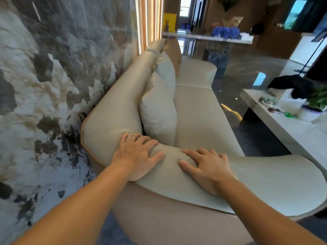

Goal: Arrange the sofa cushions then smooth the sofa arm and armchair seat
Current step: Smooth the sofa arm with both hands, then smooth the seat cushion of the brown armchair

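A cream sofa runs away from me, its curved arm (256,175) nearest in the head view. My left hand (137,154) lies flat on the arm where it meets the backrest (113,106), fingers spread, holding nothing. My right hand (206,169) rests palm down on the arm's top a little to the right, fingers apart. A white cushion (159,110) leans upright against the backrest just beyond my left hand. A second pale cushion (165,69) stands behind it, with a tan one (177,55) further along. The seat (198,112) lies bare to their right.
A marble-patterned wall (53,76) stands close behind the sofa on the left. A white low table (276,124) on the right carries a potted plant (316,103), a dark cloth (292,84) and small items. Glossy dark floor (247,68) lies between. A counter with blue flowers (224,31) is far back.
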{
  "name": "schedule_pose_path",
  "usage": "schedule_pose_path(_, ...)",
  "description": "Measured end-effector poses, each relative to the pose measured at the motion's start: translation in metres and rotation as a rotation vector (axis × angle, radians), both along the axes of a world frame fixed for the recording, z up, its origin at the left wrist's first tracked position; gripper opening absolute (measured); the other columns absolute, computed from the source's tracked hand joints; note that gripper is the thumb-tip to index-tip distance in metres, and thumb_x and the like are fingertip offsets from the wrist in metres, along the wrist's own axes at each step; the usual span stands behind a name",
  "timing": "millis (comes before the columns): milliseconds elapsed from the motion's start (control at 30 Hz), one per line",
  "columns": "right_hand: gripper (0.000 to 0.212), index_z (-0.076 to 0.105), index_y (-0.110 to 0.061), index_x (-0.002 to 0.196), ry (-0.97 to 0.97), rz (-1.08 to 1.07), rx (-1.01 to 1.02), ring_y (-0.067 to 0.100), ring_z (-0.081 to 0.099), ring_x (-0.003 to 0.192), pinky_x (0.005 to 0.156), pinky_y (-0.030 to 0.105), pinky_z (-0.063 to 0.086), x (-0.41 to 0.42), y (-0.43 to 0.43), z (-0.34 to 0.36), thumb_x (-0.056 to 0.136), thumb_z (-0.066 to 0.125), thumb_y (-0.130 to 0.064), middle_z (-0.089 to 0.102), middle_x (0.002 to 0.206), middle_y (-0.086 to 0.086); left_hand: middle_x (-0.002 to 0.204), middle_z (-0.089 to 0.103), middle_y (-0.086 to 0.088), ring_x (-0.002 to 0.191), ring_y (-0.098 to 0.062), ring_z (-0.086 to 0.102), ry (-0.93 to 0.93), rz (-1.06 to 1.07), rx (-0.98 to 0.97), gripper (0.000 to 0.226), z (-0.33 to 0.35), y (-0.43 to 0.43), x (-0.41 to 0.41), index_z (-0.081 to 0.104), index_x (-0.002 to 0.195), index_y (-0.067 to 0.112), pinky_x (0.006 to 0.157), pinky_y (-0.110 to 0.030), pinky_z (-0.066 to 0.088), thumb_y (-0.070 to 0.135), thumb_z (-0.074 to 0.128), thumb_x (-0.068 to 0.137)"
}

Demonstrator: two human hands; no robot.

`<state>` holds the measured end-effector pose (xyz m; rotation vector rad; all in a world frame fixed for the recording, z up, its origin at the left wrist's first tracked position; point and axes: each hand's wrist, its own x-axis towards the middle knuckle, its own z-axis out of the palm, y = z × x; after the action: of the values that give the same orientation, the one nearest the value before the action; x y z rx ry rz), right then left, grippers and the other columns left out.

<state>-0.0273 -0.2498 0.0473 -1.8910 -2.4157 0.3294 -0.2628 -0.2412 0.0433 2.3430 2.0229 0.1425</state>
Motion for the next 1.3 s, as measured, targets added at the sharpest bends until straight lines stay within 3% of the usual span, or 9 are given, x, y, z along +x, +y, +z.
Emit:
schedule_pose_path(200,0.081,0.03,-0.049,0.147,-0.064,-0.027,-0.08,0.029,0.044,0.125,0.101,0.055,0.029,-0.003,-0.005,0.006,0.078,0.007,-0.084,0.053,0.138,-0.002,0.154,0.028,0.012,0.144,-0.018,0.014,0.051,0.026,-0.144,0.073,0.013,-0.007,0.006,0.028,0.142,0.045,0.117,-0.049,0.003,0.075,0.001,0.081)
schedule_pose_path(300,0.078,0.012,-0.047,0.155,-0.26,-0.104,-0.299,0.04,0.027,0.145,0.108,0.075,0.007,-0.013,-0.005,0.028,0.084,0.011,-0.08,0.032,0.16,0.011,0.16,0.018,-0.002,0.146,-0.029,0.013,0.209,0.127,-0.379,0.064,0.042,-0.011,0.025,0.019,0.151,0.031,0.116,-0.052,0.014,0.06,0.013,0.095)
schedule_pose_path(367,0.074,0.005,-0.04,0.158,-0.311,-0.159,-0.451,0.044,0.011,0.151,0.108,0.079,-0.003,-0.02,-0.016,0.048,0.092,0.022,-0.07,0.014,0.167,0.015,0.155,0.03,-0.009,0.139,-0.034,0.029,0.22,0.162,-0.536,0.054,0.074,-0.021,0.05,0.031,0.147,0.02,0.112,-0.049,0.027,0.045,0.028,0.1)
schedule_pose_path(433,0.071,0.016,-0.031,0.158,-0.263,-0.148,-0.544,0.042,0.015,0.151,0.115,0.074,0.009,-0.024,-0.028,0.072,0.096,0.04,-0.056,0.015,0.168,0.013,0.145,0.046,-0.011,0.129,-0.031,0.046,0.195,0.127,-0.604,0.045,0.111,-0.035,0.076,0.047,0.138,0.016,0.108,-0.044,0.037,0.037,0.04,0.098)
schedule_pose_path(533,0.053,0.051,-0.015,0.142,-0.135,-0.08,-0.549,0.036,0.046,0.137,0.111,0.049,0.039,-0.015,-0.069,0.135,0.096,0.051,-0.04,0.048,0.152,0.013,0.135,0.056,-0.011,0.121,-0.032,0.054,0.219,-0.013,-0.489,0.045,0.177,-0.078,0.109,0.058,0.128,0.016,0.101,-0.041,0.043,0.042,0.044,0.095)
schedule_pose_path(667,0.037,0.062,-0.012,0.124,-0.106,-0.189,-0.489,0.034,0.058,0.117,0.085,0.038,0.045,0.03,-0.163,0.224,0.095,0.051,-0.033,0.061,0.132,0.012,0.133,0.057,-0.008,0.12,-0.031,0.054,0.394,-0.082,-0.38,0.045,0.257,-0.166,0.128,0.055,0.13,0.018,0.094,-0.042,0.043,0.041,0.04,0.094)
schedule_pose_path(867,0.035,0.063,-0.001,0.119,-0.111,-0.38,-0.495,0.036,0.061,0.115,0.089,0.04,0.051,0.095,-0.356,0.324,0.096,0.049,-0.024,0.063,0.114,0.017,0.119,0.06,-0.01,0.102,-0.03,0.058,0.324,-0.292,-0.416,0.04,0.337,-0.324,0.147,0.057,0.124,0.014,0.087,-0.041,0.047,0.034,0.039,0.095)
schedule_pose_path(1067,0.041,0.062,-0.009,0.127,-0.046,-0.646,-0.485,0.039,0.059,0.118,0.092,0.044,0.051,0.139,-0.558,0.334,0.094,0.048,-0.031,0.06,0.132,0.016,0.122,0.062,-0.011,0.108,-0.032,0.059,0.322,-0.635,-0.399,0.046,0.328,-0.467,0.197,0.063,0.119,0.014,0.081,-0.037,0.047,0.043,0.04,0.092)
schedule_pose_path(1300,0.036,0.063,-0.009,0.117,-0.036,-0.922,-0.523,0.039,0.06,0.111,0.072,0.041,0.043,0.215,-0.741,0.337,0.094,0.048,-0.032,0.061,0.126,0.014,0.112,0.063,-0.009,0.099,-0.031,0.061,0.399,-0.869,-0.349,0.04,0.343,-0.595,0.299,0.062,0.106,0.017,0.072,-0.035,0.044,0.046,0.04,0.091)
